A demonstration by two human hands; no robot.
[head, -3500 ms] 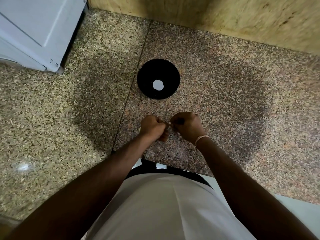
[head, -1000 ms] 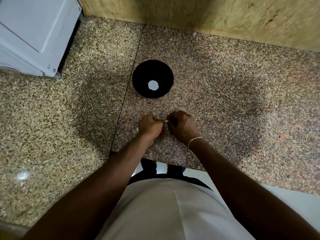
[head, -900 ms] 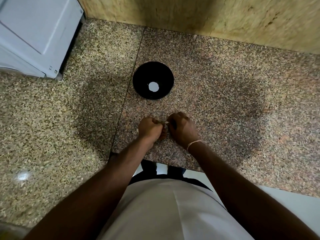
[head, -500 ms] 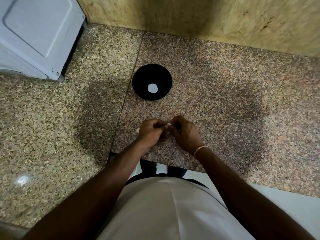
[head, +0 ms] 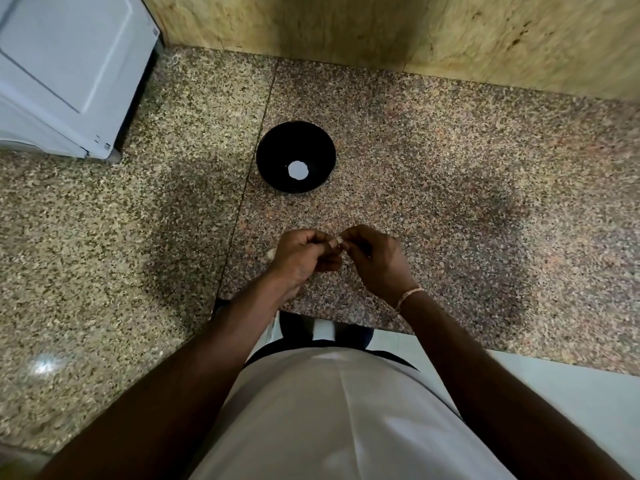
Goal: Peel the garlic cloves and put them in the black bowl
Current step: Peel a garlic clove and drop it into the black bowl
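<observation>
A black bowl (head: 296, 156) stands on the speckled granite counter (head: 433, 188), with a pale round patch in its bottom. Nearer to me, my left hand (head: 301, 258) and my right hand (head: 375, 261) meet above the counter with curled fingers. Between their fingertips they pinch a small pale garlic clove (head: 337, 241), which is mostly hidden. A pale bit (head: 272, 252) pokes out at the left edge of my left hand. Both hands are a short way in front of the bowl.
A white appliance (head: 65, 71) stands at the back left of the counter. A beige stone wall (head: 381, 29) runs along the back. The counter's front edge (head: 346, 320) is just below my hands, with my white shirt and the pale floor beyond it.
My hands have stayed together on the clove, with the fingers shifting slightly. The view has tilted a little, so the bowl and hands appear lower in the frame.
</observation>
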